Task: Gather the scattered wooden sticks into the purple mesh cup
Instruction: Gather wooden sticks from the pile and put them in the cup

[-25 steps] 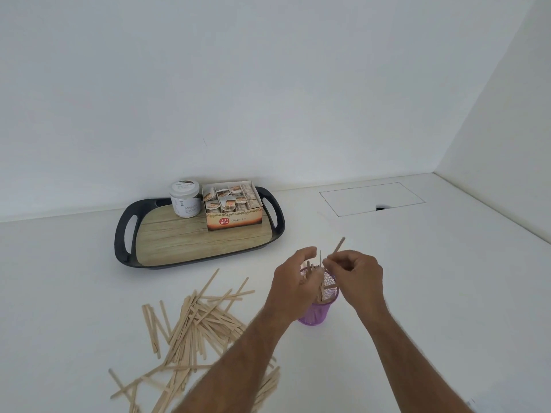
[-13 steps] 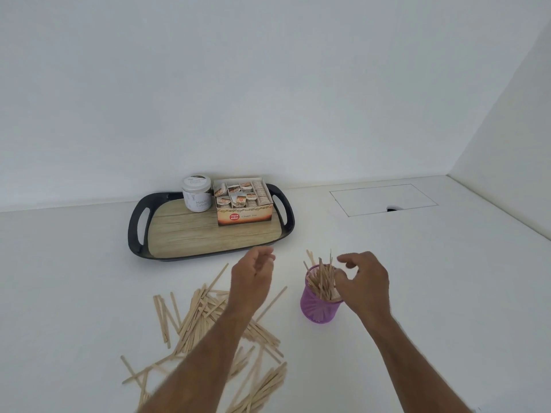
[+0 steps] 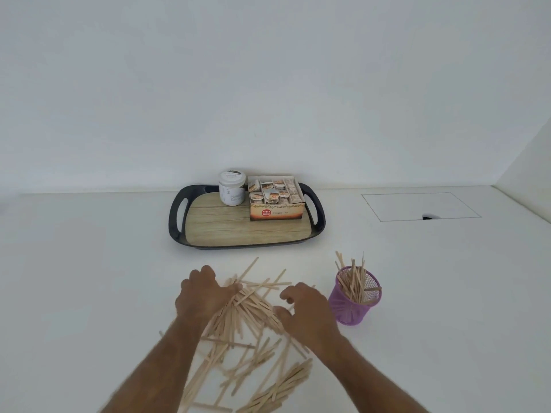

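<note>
Now both hands [image 3: 205, 293] (seemingly empty) over scattered sticks [image 3: 253, 305].

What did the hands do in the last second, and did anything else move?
Both hands left the purple mesh cup, letting go of the sticks now standing in it, and moved left to the scattered wooden sticks. The left hand now touches the pile; the right hand hovers over it, fingers curled. The cup, tray, jar and tea box stayed put.
</note>
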